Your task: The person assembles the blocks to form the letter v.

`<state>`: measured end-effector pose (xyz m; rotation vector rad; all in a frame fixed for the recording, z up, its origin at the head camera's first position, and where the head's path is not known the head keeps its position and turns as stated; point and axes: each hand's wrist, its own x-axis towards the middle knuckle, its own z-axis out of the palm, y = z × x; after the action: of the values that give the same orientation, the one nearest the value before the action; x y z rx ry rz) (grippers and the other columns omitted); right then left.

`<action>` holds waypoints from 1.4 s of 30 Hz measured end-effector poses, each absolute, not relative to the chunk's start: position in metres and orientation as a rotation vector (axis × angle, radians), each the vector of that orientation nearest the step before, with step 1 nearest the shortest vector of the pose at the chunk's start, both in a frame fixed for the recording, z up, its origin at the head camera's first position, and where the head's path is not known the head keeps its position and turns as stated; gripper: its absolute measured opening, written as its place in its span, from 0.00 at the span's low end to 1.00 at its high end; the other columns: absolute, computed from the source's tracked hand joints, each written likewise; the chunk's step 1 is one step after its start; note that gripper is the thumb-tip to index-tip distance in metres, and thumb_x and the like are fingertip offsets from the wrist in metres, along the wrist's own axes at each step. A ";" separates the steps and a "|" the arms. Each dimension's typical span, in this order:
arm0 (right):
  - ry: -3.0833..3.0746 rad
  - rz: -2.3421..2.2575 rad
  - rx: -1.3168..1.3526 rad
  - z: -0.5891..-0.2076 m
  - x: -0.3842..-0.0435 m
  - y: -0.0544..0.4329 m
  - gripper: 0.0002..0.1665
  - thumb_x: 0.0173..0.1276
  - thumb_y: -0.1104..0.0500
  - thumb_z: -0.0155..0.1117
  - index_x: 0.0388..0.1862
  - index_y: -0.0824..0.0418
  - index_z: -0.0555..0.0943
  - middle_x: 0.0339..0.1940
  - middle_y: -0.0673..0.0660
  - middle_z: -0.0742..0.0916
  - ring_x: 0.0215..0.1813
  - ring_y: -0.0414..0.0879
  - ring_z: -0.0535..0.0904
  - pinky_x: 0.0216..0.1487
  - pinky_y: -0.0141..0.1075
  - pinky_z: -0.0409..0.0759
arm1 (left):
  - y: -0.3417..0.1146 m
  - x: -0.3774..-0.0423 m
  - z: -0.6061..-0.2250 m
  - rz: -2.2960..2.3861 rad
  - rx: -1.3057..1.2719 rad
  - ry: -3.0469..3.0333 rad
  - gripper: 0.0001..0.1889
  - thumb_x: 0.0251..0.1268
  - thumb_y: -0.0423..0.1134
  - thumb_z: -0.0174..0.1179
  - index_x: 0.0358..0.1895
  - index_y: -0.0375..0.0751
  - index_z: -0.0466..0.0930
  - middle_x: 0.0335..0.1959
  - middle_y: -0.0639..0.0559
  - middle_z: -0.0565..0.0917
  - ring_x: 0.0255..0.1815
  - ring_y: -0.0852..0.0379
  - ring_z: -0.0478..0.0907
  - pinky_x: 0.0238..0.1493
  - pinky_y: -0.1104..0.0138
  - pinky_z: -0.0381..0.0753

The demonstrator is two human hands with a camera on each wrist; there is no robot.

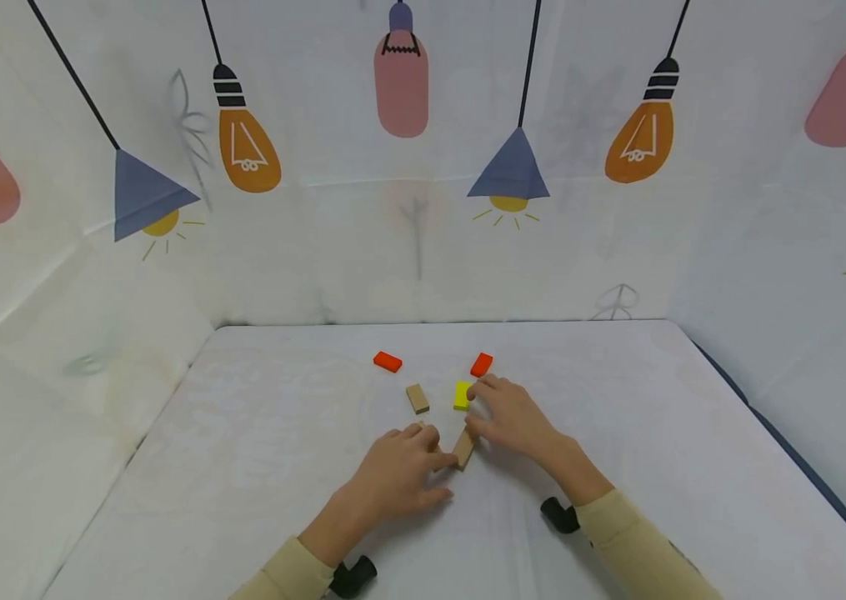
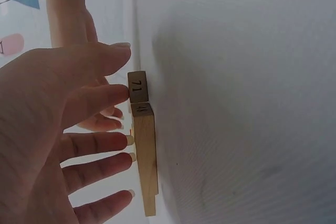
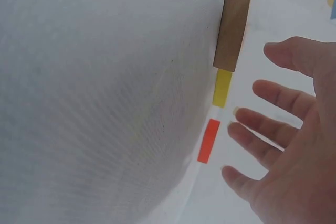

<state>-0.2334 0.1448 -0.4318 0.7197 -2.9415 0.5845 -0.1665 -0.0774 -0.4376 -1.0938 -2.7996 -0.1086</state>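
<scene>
Near the table's middle, my left hand [image 1: 396, 475] reaches over a wooden block mostly hidden beneath it in the head view. Its index fingertip touches the end of a block marked 71 [image 2: 138, 86] in the left wrist view; a second wooden block [image 2: 147, 150] lies beside that, under the other, spread fingers. My right hand [image 1: 513, 417] hovers by the slanted wooden block [image 1: 463, 450] and a yellow block [image 1: 462, 396], fingers loosely extended. In the right wrist view a gap shows between those fingers and the blocks, so it holds nothing.
Farther back lie another wooden block [image 1: 417, 398], a red block [image 1: 388, 362] on the left and a second red block [image 1: 481, 364] on the right. The white tabletop [image 1: 242, 467] meets a lamp-patterned backdrop [image 1: 423, 233] at its far edge.
</scene>
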 end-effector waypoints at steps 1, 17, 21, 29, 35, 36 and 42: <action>-2.941 0.591 0.720 -0.432 -0.234 0.145 0.17 0.65 0.51 0.67 0.50 0.56 0.81 0.58 0.55 0.82 0.57 0.53 0.78 0.62 0.52 0.75 | -0.077 -0.166 -0.438 -0.106 -1.092 -2.807 0.21 0.59 0.63 0.65 0.55 0.67 0.83 0.44 0.61 0.78 0.41 0.63 0.70 0.37 0.69 0.75; -2.958 0.655 0.728 -0.438 -0.248 0.146 0.17 0.64 0.52 0.66 0.51 0.56 0.80 0.62 0.58 0.80 0.62 0.55 0.77 0.64 0.53 0.74 | -0.079 -0.151 -0.441 -0.045 -1.060 -2.861 0.40 0.45 0.75 0.65 0.64 0.64 0.76 0.49 0.59 0.74 0.51 0.60 0.68 0.44 0.62 0.78; -2.966 0.643 0.739 -0.439 -0.252 0.145 0.18 0.64 0.53 0.66 0.52 0.56 0.80 0.62 0.58 0.80 0.63 0.55 0.76 0.65 0.53 0.74 | -0.080 -0.149 -0.440 -0.068 -1.058 -2.871 0.42 0.44 0.76 0.65 0.65 0.64 0.75 0.51 0.58 0.73 0.51 0.59 0.67 0.45 0.61 0.78; -3.005 0.680 0.732 -0.442 -0.260 0.144 0.20 0.62 0.53 0.66 0.53 0.54 0.79 0.65 0.58 0.78 0.67 0.56 0.74 0.67 0.54 0.72 | -0.080 -0.148 -0.442 -0.076 -1.054 -2.874 0.42 0.45 0.76 0.64 0.67 0.65 0.73 0.54 0.57 0.73 0.54 0.58 0.68 0.48 0.59 0.78; -3.025 0.684 0.723 -0.444 -0.265 0.140 0.20 0.61 0.53 0.68 0.52 0.53 0.80 0.65 0.56 0.79 0.66 0.54 0.74 0.67 0.53 0.72 | -0.079 -0.147 -0.443 -0.071 -1.052 -2.836 0.43 0.45 0.77 0.62 0.67 0.65 0.73 0.54 0.57 0.73 0.54 0.59 0.68 0.46 0.61 0.78; -3.031 0.681 0.721 -0.444 -0.266 0.140 0.20 0.61 0.53 0.68 0.52 0.53 0.80 0.64 0.56 0.79 0.66 0.54 0.74 0.66 0.52 0.73 | -0.079 -0.147 -0.443 -0.073 -1.050 -2.838 0.43 0.45 0.77 0.62 0.67 0.65 0.73 0.54 0.57 0.73 0.54 0.59 0.68 0.46 0.61 0.78; -3.058 0.643 0.713 -0.446 -0.270 0.136 0.18 0.61 0.55 0.68 0.51 0.53 0.80 0.61 0.54 0.81 0.61 0.50 0.76 0.63 0.48 0.75 | -0.079 -0.148 -0.443 -0.059 -1.044 -2.847 0.43 0.45 0.78 0.62 0.67 0.65 0.73 0.53 0.57 0.73 0.54 0.59 0.68 0.46 0.61 0.78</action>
<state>-0.2705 0.1361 -0.4461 0.7125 -3.0577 0.6430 -0.1476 -0.0788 -0.4426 -1.0438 -2.8472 -0.0591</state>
